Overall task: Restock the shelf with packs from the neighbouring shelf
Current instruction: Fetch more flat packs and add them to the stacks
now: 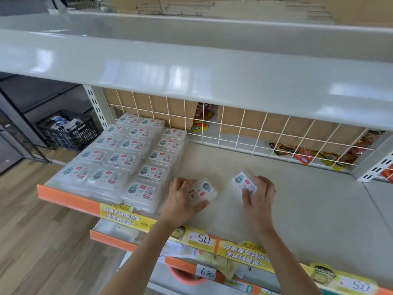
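Now the left hand (180, 199) grips one pack (202, 191) and the right hand (258, 193) grips another pack (244, 182), both low on the shelf (308, 199), probably to start a row beside the stacked packs (127, 154).

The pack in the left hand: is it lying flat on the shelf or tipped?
Tipped: the pack in the left hand has its far edge raised off the shelf.

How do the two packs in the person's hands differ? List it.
The left hand's pack lies nearly flat, label up; the right hand's pack tilts up on its edge. The left hand grips its pack from the left; the right hand grips from the right. Both are clear packs with matching labels.
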Demonstrator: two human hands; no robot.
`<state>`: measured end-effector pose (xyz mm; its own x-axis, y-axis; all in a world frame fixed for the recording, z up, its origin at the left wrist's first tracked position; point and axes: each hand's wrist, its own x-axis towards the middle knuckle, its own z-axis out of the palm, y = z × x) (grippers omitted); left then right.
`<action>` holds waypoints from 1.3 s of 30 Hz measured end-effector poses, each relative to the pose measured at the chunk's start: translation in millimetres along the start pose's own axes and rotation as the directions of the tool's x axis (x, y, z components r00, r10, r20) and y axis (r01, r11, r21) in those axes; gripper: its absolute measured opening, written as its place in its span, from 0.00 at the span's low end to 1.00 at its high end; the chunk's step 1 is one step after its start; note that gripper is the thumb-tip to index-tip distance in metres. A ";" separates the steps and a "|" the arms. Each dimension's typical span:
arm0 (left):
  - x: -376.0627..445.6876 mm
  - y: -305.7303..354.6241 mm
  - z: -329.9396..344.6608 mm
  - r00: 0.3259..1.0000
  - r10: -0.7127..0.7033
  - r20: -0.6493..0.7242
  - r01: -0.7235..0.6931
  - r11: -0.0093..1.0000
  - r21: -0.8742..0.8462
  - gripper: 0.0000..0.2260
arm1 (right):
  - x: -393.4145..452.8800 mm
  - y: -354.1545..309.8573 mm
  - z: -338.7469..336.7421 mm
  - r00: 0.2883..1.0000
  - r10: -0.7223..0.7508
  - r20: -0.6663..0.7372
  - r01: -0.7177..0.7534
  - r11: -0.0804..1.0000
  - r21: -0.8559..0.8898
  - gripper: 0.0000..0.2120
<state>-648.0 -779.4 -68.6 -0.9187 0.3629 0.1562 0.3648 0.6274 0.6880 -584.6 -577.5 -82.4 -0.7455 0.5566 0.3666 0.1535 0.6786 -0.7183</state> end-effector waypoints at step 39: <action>53.3 -33.6 -103.2 0.944 0.270 0.192 -0.330 0.724 0.605 0.23 | 62.5 -143.7 86.9 0.719 -0.459 0.522 0.512 0.858 0.049 0.22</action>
<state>-724.8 -852.3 -10.3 -0.7391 0.6440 0.1977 0.6595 0.7515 0.0177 -709.5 -681.9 -7.6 -0.9451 -0.1616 0.2841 -0.2817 0.8434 -0.4575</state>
